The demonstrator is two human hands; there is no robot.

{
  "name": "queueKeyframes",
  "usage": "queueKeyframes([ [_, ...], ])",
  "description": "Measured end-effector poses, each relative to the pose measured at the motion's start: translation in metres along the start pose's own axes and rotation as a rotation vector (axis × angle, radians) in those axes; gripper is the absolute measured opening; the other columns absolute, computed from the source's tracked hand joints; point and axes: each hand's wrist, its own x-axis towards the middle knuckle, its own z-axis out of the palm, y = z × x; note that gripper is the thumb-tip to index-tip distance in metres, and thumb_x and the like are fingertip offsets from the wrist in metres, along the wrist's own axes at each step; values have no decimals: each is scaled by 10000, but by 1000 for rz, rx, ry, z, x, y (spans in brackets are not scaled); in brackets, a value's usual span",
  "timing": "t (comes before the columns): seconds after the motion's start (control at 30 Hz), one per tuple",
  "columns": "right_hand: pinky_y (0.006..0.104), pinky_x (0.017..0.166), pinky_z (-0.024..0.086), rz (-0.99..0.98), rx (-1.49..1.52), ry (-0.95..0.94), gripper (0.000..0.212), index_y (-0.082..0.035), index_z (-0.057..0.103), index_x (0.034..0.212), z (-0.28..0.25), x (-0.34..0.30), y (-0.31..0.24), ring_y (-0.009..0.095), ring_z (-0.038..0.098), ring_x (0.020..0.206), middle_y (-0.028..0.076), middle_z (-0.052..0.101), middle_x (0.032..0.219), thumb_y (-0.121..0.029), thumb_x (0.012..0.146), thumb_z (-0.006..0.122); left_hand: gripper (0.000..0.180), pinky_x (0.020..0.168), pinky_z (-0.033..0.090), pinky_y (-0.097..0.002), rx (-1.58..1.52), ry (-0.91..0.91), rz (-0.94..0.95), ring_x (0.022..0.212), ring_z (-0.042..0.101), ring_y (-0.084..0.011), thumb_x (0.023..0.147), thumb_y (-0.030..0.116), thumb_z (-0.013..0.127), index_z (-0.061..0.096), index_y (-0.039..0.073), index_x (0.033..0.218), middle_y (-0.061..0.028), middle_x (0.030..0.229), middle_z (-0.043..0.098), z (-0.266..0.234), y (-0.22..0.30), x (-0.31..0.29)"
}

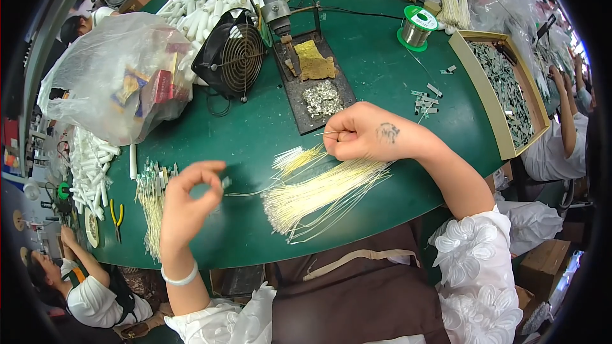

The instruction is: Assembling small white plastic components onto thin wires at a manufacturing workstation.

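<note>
My right hand pinches the end of a thin pale wire above a spread bundle of yellowish-white wires on the table. A shorter cluster of white and yellow wire ends lies beside its fingers. To the left, my left hand has thumb and forefinger curved with a gap between their tips. A small blurred greenish piece is at those tips; whether it is touched is unclear. A wire runs from near it toward the bundle. Further left lie wires with small circuit boards attached.
A soldering stand with sponge and solder scraps stands ahead, beside a black fan. Around it are a clear plastic bag, white tubes, yellow-handled pliers, a solder spool and a box of small boards. Other people sit at both sides.
</note>
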Motion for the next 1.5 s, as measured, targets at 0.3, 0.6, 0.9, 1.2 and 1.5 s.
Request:
queueKeyframes([
  [0.3, 270, 501, 344, -157, -131, 231, 99, -23, 605, 786, 21, 0, -9, 86, 362, 528, -10, 368, 554, -96, 730, 643, 117, 709, 512, -225, -391, -189, -234, 769, 655, -127, 847, 15, 611, 593, -73, 922, -120, 820, 685, 66, 51, 51],
  [0.6, 313, 505, 377, -282, -290, 374, 113, -29, 608, 787, 24, 3, -3, 174, 439, 513, 57, 450, 565, -110, 723, 654, 113, 690, 527, -231, -454, -177, -214, 750, 656, -130, 859, 16, 605, 593, -73, 929, -121, 823, 681, 82, 51, 53],
  [0.9, 320, 504, 386, -363, -339, 425, 120, -29, 613, 812, 27, 4, 1, 188, 466, 516, 65, 477, 579, -103, 725, 650, 79, 550, 492, -212, -534, -131, -187, 629, 614, -99, 853, 17, 592, 600, -49, 895, -102, 758, 668, 90, 47, 51],
  [1.2, 285, 456, 417, -560, -384, 517, 98, -46, 636, 804, 28, 7, 6, 156, 528, 510, 50, 565, 641, -47, 712, 670, 80, 505, 443, -187, -680, -106, -254, 546, 571, -71, 800, -5, 580, 607, -28, 871, -85, 726, 673, 88, 43, 53],
  [1.5, 303, 480, 465, -603, -486, 538, 104, -56, 628, 791, 30, 8, 6, 202, 592, 559, 47, 607, 697, -52, 701, 681, 73, 495, 438, -183, -688, -100, -249, 540, 564, -64, 804, 2, 587, 602, -26, 869, -84, 721, 671, 88, 42, 53],
])
